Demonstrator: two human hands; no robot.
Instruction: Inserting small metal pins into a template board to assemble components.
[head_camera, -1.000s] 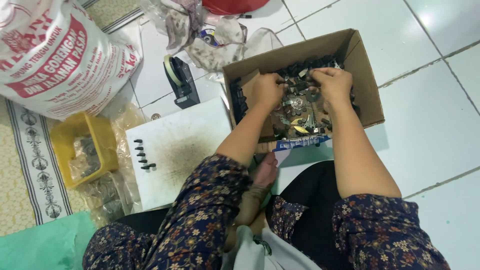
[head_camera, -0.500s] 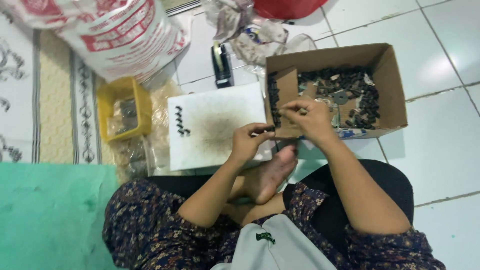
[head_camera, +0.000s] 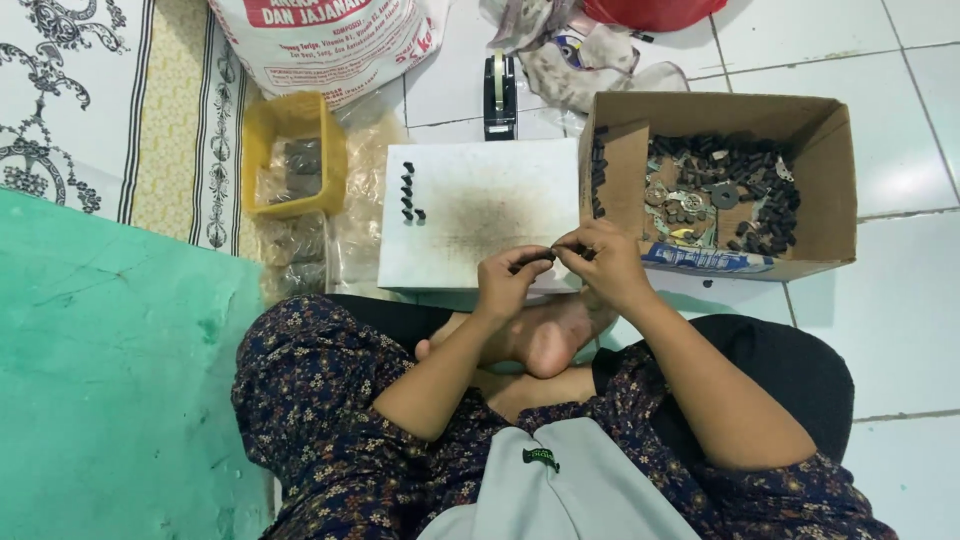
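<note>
My left hand (head_camera: 510, 280) and my right hand (head_camera: 603, 262) meet over the near edge of a white board (head_camera: 480, 205), pinching small dark parts (head_camera: 548, 256) between the fingertips of both. A short column of finished dark pieces (head_camera: 408, 193) stands at the board's far left. To the right, an open cardboard box (head_camera: 830, 175) holds a heap of small dark and metal parts (head_camera: 715, 195). My bare foot (head_camera: 540, 335) lies under the hands.
A yellow tub (head_camera: 262, 135) with bagged parts sits left of the board, with clear bags below it. A tape dispenser (head_camera: 499, 95) and a large printed sack (head_camera: 320, 40) lie beyond. A green mat (head_camera: 110, 360) covers the left floor; white tiles lie to the right.
Both hands left the cardboard box and came together over the white board's near edge, holding small parts. The view shifted so the box now sits further right.
</note>
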